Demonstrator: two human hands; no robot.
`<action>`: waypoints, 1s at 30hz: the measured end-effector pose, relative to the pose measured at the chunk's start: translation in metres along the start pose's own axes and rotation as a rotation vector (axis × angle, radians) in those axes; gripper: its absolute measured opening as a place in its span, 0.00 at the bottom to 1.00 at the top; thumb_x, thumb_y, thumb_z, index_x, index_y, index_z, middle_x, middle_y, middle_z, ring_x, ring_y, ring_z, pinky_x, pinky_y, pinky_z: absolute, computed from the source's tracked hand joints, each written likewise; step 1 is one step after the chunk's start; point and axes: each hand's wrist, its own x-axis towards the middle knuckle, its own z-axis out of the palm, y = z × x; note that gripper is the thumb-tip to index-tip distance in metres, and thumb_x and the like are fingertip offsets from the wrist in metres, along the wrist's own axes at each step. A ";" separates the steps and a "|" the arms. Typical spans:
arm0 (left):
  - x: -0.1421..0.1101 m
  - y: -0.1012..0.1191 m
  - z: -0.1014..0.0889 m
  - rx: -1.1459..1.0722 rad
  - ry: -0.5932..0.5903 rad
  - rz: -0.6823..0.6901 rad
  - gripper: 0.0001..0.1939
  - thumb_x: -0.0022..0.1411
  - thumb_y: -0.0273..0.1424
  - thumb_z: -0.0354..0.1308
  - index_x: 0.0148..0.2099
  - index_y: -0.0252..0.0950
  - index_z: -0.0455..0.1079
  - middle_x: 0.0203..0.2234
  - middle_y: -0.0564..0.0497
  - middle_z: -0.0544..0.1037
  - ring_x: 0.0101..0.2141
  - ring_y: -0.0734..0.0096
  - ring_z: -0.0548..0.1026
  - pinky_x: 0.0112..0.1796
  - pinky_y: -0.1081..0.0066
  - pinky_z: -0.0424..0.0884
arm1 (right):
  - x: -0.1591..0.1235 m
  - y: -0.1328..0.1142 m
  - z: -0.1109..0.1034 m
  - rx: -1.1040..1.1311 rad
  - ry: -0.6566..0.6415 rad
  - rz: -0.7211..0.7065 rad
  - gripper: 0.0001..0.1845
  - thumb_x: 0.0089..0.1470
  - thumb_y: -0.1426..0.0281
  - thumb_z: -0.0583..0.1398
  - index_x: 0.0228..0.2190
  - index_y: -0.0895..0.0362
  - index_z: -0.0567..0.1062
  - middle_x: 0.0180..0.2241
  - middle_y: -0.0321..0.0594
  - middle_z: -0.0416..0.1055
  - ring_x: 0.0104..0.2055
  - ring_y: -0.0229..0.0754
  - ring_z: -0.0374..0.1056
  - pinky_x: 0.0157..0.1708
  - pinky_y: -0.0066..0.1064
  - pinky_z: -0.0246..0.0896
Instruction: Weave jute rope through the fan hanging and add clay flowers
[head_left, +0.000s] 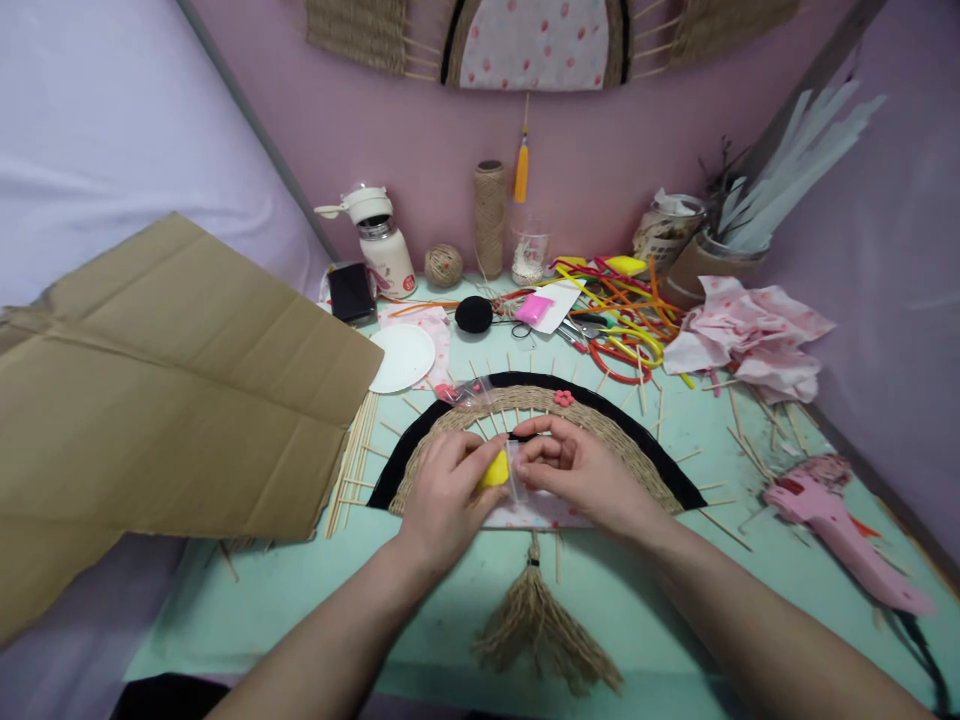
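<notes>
Over the middle of a half-round woven fan (615, 450) with a black rim, I hold a small clear zip bag (514, 472) with a soft yellow lump (495, 470) in it, perhaps clay. My left hand (446, 490) grips the yellow end between thumb and fingers. At the zip edge is my right hand (574, 465), its thumb and curled fingers pinching there. A pink flower (563, 398) lies on the woven band, and another clear bag (469, 392) with pink-red pieces rests at the upper left. Below the fan hangs a twine tassel (544, 625).
A large cardboard sheet (187, 390) juts in at left. On the right lie a pink glue gun (847, 535) and crumpled pink cloth (750, 335). Behind stand a bottle (386, 255), a twine spool (490, 220), a black ball (474, 315) and red-handled scissors (619, 365).
</notes>
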 end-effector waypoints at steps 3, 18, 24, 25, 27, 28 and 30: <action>0.000 0.000 -0.001 -0.010 -0.001 0.014 0.20 0.56 0.28 0.60 0.52 0.36 0.68 0.35 0.47 0.72 0.37 0.64 0.68 0.39 0.63 0.66 | 0.001 0.001 0.000 -0.015 0.015 -0.007 0.17 0.43 0.72 0.62 0.37 0.56 0.65 0.24 0.29 0.69 0.26 0.33 0.66 0.27 0.25 0.59; 0.003 0.006 -0.005 -0.160 0.085 -0.017 0.16 0.59 0.36 0.59 0.49 0.38 0.68 0.38 0.48 0.72 0.40 0.65 0.69 0.41 0.63 0.66 | 0.001 0.002 -0.002 -0.050 0.112 -0.039 0.14 0.42 0.70 0.61 0.32 0.53 0.62 0.20 0.26 0.64 0.19 0.32 0.59 0.19 0.25 0.51; -0.001 0.015 -0.012 -0.067 0.159 -0.100 0.21 0.53 0.51 0.57 0.35 0.37 0.66 0.32 0.47 0.69 0.38 0.62 0.66 0.40 0.60 0.61 | -0.005 -0.003 0.005 0.012 0.151 -0.136 0.17 0.44 0.68 0.63 0.34 0.53 0.61 0.22 0.28 0.68 0.23 0.34 0.65 0.23 0.25 0.57; -0.001 0.016 -0.011 -0.090 0.105 -0.077 0.20 0.55 0.50 0.55 0.30 0.37 0.65 0.28 0.49 0.68 0.34 0.64 0.65 0.38 0.62 0.61 | -0.006 -0.002 0.008 0.009 0.139 -0.152 0.17 0.44 0.68 0.63 0.35 0.53 0.61 0.22 0.29 0.68 0.24 0.34 0.65 0.25 0.26 0.59; -0.002 0.018 -0.009 -0.160 -0.003 -0.053 0.19 0.59 0.47 0.53 0.27 0.37 0.63 0.24 0.51 0.66 0.30 0.67 0.63 0.35 0.64 0.59 | -0.010 0.000 0.013 0.009 0.104 -0.168 0.17 0.46 0.68 0.63 0.35 0.54 0.62 0.23 0.30 0.69 0.26 0.35 0.66 0.27 0.27 0.60; -0.002 0.018 -0.008 -0.196 -0.042 -0.062 0.19 0.61 0.45 0.51 0.26 0.37 0.62 0.23 0.52 0.66 0.29 0.68 0.63 0.33 0.65 0.59 | -0.011 0.002 0.015 0.007 0.085 -0.170 0.16 0.46 0.68 0.63 0.35 0.54 0.62 0.23 0.31 0.70 0.26 0.35 0.67 0.28 0.27 0.61; -0.001 0.018 -0.007 -0.246 -0.091 -0.097 0.17 0.65 0.40 0.47 0.27 0.37 0.62 0.23 0.51 0.66 0.29 0.68 0.63 0.32 0.66 0.59 | -0.013 0.005 0.017 -0.007 0.057 -0.175 0.16 0.47 0.68 0.63 0.36 0.54 0.62 0.24 0.32 0.70 0.27 0.36 0.68 0.28 0.27 0.61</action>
